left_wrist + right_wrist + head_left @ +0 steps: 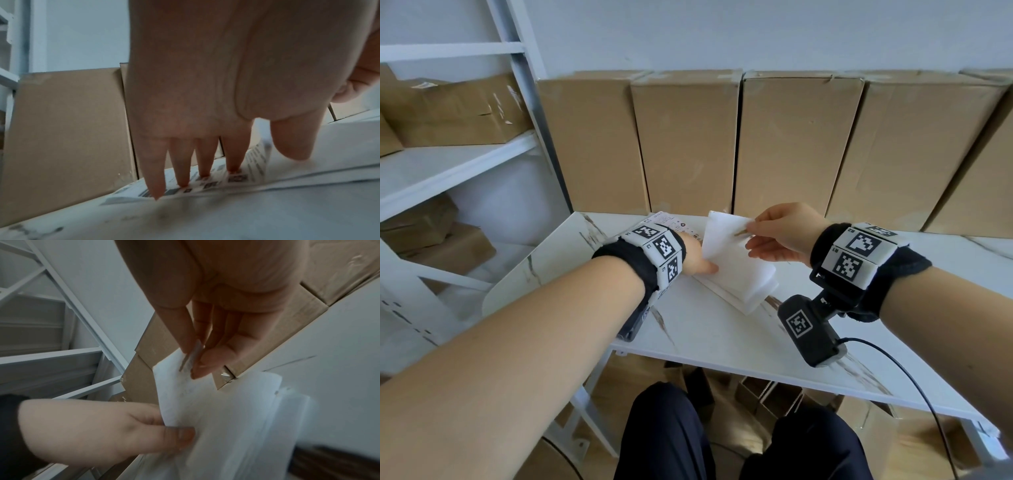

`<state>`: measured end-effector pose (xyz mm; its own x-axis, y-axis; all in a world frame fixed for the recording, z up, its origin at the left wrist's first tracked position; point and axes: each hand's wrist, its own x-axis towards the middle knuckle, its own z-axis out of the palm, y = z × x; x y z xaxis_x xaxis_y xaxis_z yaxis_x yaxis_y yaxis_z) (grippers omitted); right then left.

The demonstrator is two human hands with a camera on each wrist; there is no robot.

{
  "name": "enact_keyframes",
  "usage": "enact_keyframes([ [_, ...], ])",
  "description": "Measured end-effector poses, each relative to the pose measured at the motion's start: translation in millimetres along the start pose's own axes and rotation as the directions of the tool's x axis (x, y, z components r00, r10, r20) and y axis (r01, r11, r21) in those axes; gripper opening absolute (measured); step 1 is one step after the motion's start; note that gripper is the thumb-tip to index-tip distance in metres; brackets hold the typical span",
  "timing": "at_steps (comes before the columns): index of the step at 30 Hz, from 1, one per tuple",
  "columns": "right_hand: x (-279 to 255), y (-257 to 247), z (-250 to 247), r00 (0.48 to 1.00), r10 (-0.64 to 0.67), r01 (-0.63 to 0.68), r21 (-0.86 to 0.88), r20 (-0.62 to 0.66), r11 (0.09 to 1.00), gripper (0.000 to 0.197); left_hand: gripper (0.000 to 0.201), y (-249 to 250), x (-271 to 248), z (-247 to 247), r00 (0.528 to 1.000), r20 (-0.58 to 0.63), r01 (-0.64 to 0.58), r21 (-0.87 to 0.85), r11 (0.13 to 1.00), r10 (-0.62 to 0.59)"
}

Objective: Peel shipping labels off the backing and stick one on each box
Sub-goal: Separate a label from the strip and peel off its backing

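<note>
- Right hand (pixel 782 236): thumb and fingers pinch the top corner of a white label sheet (pixel 736 260), lifting that end off the desk (pixel 709 329).
- Left hand (pixel 697 255): fingers straight, tips pressing down on the printed labels (pixel 236 177); thumb lies on the lifted sheet's lower left edge, as the right wrist view shows.
- Label sheet: curls up from a flat stack of white sheets on the desk, between the two hands, blank side toward the head camera.
- Boxes (pixel 685 144): row of upright brown cartons along the desk's back edge against the wall; faces in view carry no label.
- Left: white shelf rack (pixel 458 161) holding more cartons.
- More cartons under the desk.
</note>
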<state>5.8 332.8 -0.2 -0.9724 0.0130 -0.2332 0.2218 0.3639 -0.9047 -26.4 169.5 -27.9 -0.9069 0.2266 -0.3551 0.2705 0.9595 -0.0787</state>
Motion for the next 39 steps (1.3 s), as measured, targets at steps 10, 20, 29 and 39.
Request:
enact_keyframes([
  [10, 5.5, 4.0, -2.5, 0.999, -0.047, 0.047, -0.029, 0.015, 0.998, 0.017, 0.071, -1.4, 5.3, 4.8, 0.996, -0.033, 0.087, -0.054, 0.995, -0.088],
  [20, 15.1, 6.5, -4.3, 0.992, -0.086, 0.081, -0.053, -0.097, 0.995, 0.024, 0.077, 2.1, -0.5, 9.8, 0.998, -0.026, 0.056, -0.003, 0.998, -0.056],
  [29, 19.5, 1.9, -2.6, 0.993, -0.058, 0.057, -0.013, -0.103, 0.998, 0.027, 0.082, 4.3, -5.7, 7.9, 0.995, 0.04, 0.087, 0.066, 0.994, -0.09],
  [39, 18.9, -5.7, -4.8, 0.999, -0.009, 0.009, 0.001, -0.039, 1.0, 0.006, 0.067, -11.2, 2.6, -6.5, 0.997, 0.051, 0.064, -0.18, 0.982, -0.056],
])
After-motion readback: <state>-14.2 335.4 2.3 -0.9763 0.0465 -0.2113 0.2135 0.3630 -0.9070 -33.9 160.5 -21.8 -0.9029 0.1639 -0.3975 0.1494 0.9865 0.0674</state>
